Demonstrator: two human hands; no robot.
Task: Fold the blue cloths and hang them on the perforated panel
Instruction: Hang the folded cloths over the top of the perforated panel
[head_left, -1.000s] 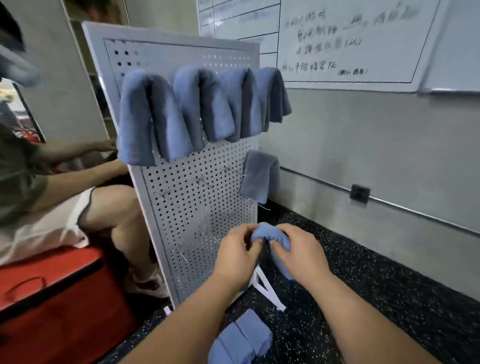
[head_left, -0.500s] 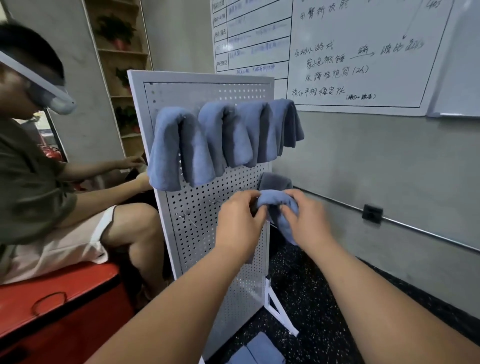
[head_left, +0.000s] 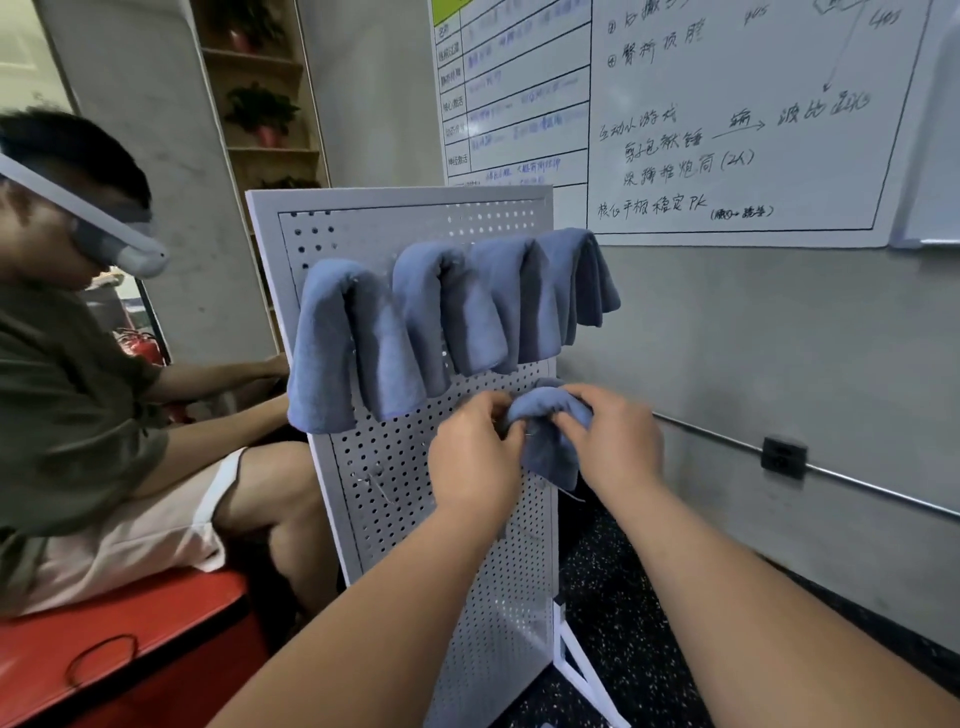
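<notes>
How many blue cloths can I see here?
6. Four top-row cloths hang on the perforated panel. The left hand and right hand hold a fifth cloth lower down. A sixth cloth peeks above it, mostly hidden.

Four cloths (head_left: 447, 317) hang on the panel (head_left: 395, 467), whiteboard (head_left: 727, 114) behind.

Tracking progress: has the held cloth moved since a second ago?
Yes, the cloth rose along the panel, now just under the top row of cloths.
</notes>
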